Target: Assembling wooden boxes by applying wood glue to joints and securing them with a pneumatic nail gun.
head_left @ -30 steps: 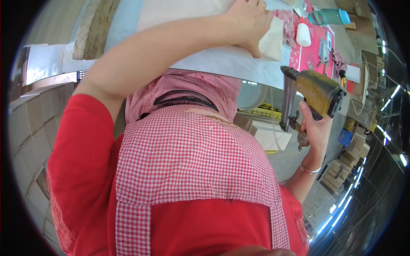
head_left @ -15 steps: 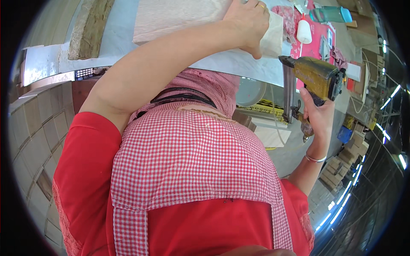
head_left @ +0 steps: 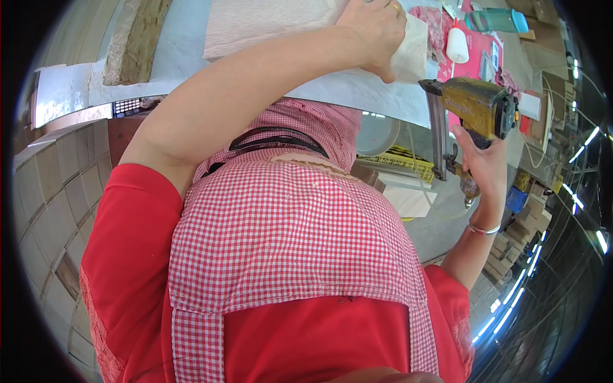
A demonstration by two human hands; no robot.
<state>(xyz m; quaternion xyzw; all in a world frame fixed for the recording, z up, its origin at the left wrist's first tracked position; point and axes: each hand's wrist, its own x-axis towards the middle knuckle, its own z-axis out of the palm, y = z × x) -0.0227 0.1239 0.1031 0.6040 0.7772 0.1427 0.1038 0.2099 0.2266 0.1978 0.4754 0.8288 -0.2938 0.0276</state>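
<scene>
My left hand (head_left: 375, 38) reaches across the bench and grips the right end of a pale wooden board (head_left: 265, 29). Its fingers curl over the far side, partly cut off by the top edge of the view, while the thumb lies down the near side. My right hand (head_left: 483, 167) is wrapped round the handle of a yellow and black nail gun (head_left: 476, 105). The gun's nose points left toward the board's right end, with a gap between them. A long magazine hangs below the nose.
A rough timber block (head_left: 134, 45) lies on the bench (head_left: 185, 38) at left. A white glue bottle (head_left: 456, 45), a teal bottle (head_left: 497, 20) and pink cloth (head_left: 428, 29) sit at far right. Below the bench are a yellow crate (head_left: 408, 165) and wooden panels (head_left: 408, 201).
The nail gun and my right hand have shifted slightly to the right. The board and my left hand have moved very little in the view; both grips look the same.
</scene>
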